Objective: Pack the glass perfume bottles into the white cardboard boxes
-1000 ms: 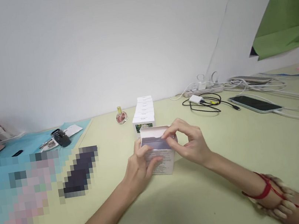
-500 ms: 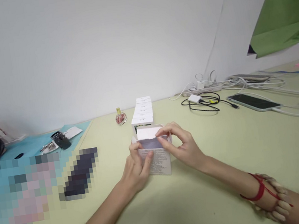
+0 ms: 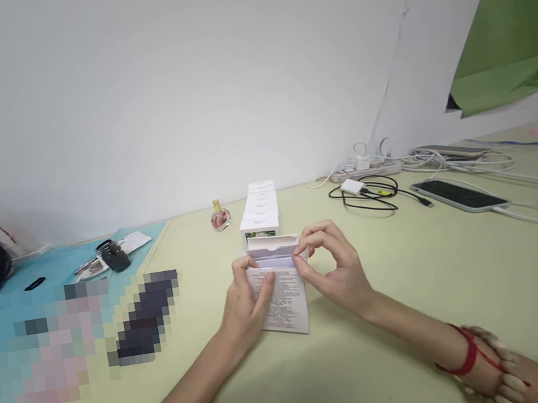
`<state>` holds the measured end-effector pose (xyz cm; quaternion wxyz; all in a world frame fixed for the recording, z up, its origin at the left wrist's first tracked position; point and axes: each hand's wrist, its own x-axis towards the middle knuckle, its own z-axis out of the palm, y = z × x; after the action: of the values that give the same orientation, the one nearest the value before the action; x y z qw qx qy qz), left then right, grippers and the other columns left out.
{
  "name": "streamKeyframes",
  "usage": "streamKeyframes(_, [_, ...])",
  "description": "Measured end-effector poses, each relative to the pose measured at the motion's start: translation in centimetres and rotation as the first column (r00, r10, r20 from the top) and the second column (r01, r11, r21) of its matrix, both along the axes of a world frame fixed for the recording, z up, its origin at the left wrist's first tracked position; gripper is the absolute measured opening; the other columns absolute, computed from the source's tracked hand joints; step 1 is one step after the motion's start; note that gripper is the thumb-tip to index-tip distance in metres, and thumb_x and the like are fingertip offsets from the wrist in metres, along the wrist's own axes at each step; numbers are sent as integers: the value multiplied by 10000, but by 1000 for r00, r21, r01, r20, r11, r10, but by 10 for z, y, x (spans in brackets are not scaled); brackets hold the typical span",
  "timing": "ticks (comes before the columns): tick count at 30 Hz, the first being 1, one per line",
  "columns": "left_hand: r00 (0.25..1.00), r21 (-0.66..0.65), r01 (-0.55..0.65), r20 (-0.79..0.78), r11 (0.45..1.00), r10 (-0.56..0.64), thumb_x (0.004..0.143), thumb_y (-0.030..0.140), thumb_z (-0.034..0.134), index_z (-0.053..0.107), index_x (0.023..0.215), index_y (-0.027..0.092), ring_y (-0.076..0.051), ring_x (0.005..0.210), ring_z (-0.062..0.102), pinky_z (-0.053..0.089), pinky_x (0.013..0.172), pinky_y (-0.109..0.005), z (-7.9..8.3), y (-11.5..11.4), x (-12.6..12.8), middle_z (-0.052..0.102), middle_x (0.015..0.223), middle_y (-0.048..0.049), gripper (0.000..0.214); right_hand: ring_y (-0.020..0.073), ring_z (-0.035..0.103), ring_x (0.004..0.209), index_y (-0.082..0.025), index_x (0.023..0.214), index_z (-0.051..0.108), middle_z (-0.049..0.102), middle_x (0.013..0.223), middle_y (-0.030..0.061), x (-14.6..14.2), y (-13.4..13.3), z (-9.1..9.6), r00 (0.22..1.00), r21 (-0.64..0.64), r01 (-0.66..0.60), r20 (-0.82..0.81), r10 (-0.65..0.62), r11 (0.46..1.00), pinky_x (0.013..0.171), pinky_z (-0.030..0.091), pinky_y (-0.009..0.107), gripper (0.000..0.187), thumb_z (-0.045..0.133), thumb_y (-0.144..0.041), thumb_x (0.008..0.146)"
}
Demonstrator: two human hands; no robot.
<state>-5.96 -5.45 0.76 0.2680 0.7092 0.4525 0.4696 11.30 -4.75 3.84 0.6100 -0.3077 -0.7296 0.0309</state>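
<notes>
Across the worktop [image 3: 411,274], left fingers [image 3: 266,290] grip a box [image 3: 284,303], printed face now tilted further upward; right fingers [image 3: 311,273] pinch its still-unclosed flap [image 3: 271,243].

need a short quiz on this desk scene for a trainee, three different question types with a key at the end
1. True or false: the left hand grips the printed box while the right hand has fingertips at its open top.
2. Multiple choice: on which arm is the red band worn? a) left; b) right; c) both.
3. Short answer: what stands just left of the row of white boxes?

Key: 1. True. 2. b. 3. The small gold-capped bottle.
</notes>
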Motion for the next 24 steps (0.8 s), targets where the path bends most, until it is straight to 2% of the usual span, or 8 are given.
streamKeyframes(4, [1000, -19, 2, -8, 1000, -3, 859, 428, 387, 296, 952, 230, -96, 626, 484, 350, 571, -213, 4, -2, 1, 499, 742, 43, 237, 147, 487, 778, -201, 818, 546, 508, 850, 37, 0, 2, -1, 1000, -48, 12, -17, -13, 999, 608, 437, 284, 113, 560, -119, 743])
streamKeyframes(9, [999, -15, 11, -44, 1000, -12, 873, 417, 353, 287, 935, 227, -90, 571, 461, 329, 531, -207, 1, -3, 1, 484, 717, 47, 211, 141, 488, 773, -206, 828, 525, 520, 825, 25, 0, 2, -2, 998, -91, -61, -25, 59, 994, 594, 439, 271, 113, 528, -111, 766])
streamKeyframes(12, [995, 98, -39, -84, 994, 47, 874, 394, 352, 287, 930, 219, -82, 541, 433, 314, 510, -200, -5, -2, 1, 451, 707, 48, 194, 142, 493, 790, -208, 856, 522, 518, 859, 29, 0, 1, -2, 997, -104, -73, -39, 70, 992, 594, 445, 268, 137, 530, -109, 762])
streamKeyframes(15, [991, 263, -74, -89, 962, 100, 869, 367, 367, 300, 916, 216, -68, 537, 405, 306, 495, -187, -10, 1, 0, 424, 750, 38, 172, 142, 498, 794, -211, 902, 520, 518, 890, 33, 0, 1, -3, 996, -125, -85, -47, 80, 989, 595, 451, 267, 166, 532, -120, 764])
streamKeyframes(17, [992, 303, -65, -84, 951, 95, 869, 352, 380, 313, 916, 215, -60, 545, 407, 315, 493, -180, -11, 2, -1, 428, 793, 28, 159, 138, 502, 787, -214, 910, 521, 524, 888, 29, -1, 1, -4, 994, -149, -103, -45, 97, 984, 602, 455, 266, 160, 526, -131, 773])
streamKeyframes(20, [994, 266, -44, -82, 963, 68, 869, 337, 404, 340, 989, 224, -63, 621, 470, 370, 537, -182, -9, 3, -1, 467, 896, 4, 177, 133, 503, 786, -218, 918, 521, 531, 882, 22, -2, 2, -5, 992, -196, -122, -67, 111, 973, 617, 465, 263, 150, 523, -151, 785])
streamKeyframes(24, [996, 237, -30, -71, 971, 48, 878, 319, 403, 377, 1106, 262, -103, 890, 521, 432, 711, -215, -2, 1, 1, 486, 1061, -24, 236, 140, 503, 842, -225, 952, 508, 516, 931, 30, -3, 2, -7, 988, -236, -114, -131, 85, 965, 619, 480, 253, 167, 524, -175, 794])
